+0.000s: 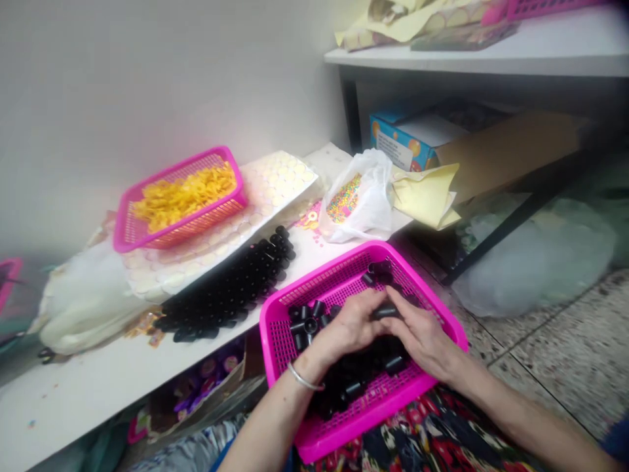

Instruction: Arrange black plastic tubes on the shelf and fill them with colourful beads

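A pale wall backs everything, and along it runs a white bench. At the upper right stands a second, higher table. The person sits close to the bench with a pink basket on the lap. Under the table is a blue and brown box. On the bench lies a shiny sheet, with a smaller pink basket resting on it, full of yellow pieces. In front of the sheet, black pieces are packed in long rows. Farther right sits a white bag, open on coloured beads.

The left hand and right hand meet over the lap basket, fingertips nearly together. A silver bangle rings the left wrist. Both grips are narrow, closed on one black cap that lies between the fingers, partly hidden by them; which hand bears it, I can't tell. Below and around the hands, loose caps are heaped in the lap basket, several lying on their sides.
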{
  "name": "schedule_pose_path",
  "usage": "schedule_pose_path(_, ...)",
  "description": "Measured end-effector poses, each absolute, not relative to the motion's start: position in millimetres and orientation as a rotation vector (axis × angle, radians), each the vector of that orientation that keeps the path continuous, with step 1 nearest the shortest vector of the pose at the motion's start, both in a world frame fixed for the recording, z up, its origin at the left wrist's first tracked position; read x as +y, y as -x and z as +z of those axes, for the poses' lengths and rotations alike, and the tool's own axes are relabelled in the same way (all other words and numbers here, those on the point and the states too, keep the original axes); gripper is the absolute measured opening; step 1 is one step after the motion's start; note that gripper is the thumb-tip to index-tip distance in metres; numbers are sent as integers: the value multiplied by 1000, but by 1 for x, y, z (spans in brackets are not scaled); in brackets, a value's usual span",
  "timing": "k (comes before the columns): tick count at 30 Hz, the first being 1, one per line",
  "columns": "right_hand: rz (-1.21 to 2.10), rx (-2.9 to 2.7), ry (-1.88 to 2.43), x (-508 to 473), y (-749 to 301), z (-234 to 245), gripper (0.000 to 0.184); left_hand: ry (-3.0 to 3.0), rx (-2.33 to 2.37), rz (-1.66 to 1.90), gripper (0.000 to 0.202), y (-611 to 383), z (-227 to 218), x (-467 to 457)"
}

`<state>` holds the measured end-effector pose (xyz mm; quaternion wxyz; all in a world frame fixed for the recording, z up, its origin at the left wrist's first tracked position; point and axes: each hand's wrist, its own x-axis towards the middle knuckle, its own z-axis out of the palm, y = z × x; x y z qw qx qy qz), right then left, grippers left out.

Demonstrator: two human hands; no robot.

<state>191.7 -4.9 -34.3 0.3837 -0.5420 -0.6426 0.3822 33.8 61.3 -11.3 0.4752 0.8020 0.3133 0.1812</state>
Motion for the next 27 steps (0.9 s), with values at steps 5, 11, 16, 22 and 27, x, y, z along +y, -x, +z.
schedule_pose_path(5,1150,-1732,1390,-6,-178,-30,84,-2036,866,556,34,-34,-14,49)
schedule_pose_path(11,1263,-1465,1308,9,-193,-21,68,-1999,1171,711,34,-17,-10,81)
schedule_pose_path(16,1158,-1288,1331,11,-203,-21,43,-2108,1730,755,23,26,4,168)
schedule_pose_path(22,1145,-1560,1309,9,-208,-21,25,-2069,1876,591,30,59,4,241)
schedule_pose_path(27,876,-1995,1423,23,-213,-27,13,-2080,2025,484,30,62,-11,263)
